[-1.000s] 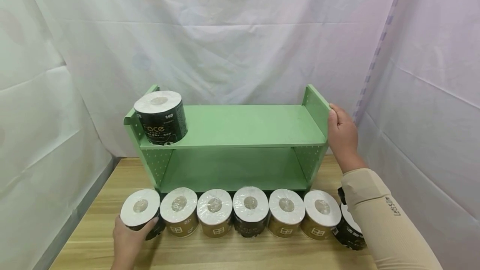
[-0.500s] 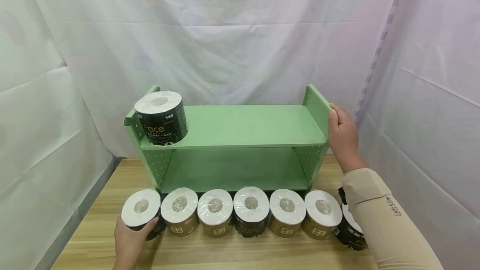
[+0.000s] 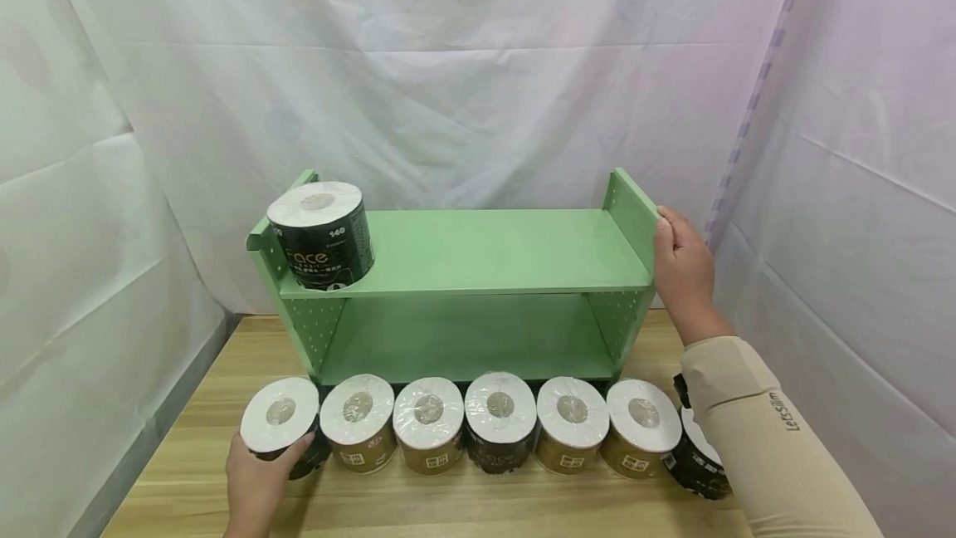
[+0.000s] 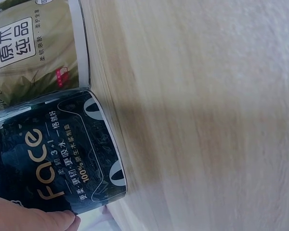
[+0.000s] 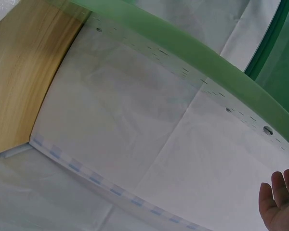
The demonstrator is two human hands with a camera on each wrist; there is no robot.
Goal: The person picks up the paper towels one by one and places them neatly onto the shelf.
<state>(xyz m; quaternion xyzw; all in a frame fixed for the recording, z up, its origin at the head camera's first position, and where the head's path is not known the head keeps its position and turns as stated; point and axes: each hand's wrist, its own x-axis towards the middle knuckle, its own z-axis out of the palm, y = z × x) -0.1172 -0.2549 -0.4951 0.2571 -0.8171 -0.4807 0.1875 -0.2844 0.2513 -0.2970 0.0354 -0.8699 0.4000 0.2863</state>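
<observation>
At the left end of a row on the table, my left hand [image 3: 257, 476] grips a black-wrapped toilet paper roll [image 3: 280, 413], fingers and thumb around its side. The roll stands upright; its dark "Face" wrapper [image 4: 53, 154] fills the left wrist view's lower left, thumb across it. My right hand [image 3: 683, 264] rests against the outer side of a green two-tier shelf [image 3: 478, 247], at its right side panel. In the right wrist view, several fingers [image 5: 282, 192] extend beside the panel. Another black toilet paper roll [image 3: 321, 235] stands on the upper tier's left end.
More rolls continue the row in front of the shelf: gold-wrapped ones [image 3: 358, 422], a black one [image 3: 499, 422] mid-row, and a black one [image 3: 698, 455] partly behind my right sleeve [image 3: 762, 430]. They stand on a wooden table [image 3: 418, 509]. White cloth [image 3: 478, 65] hangs behind.
</observation>
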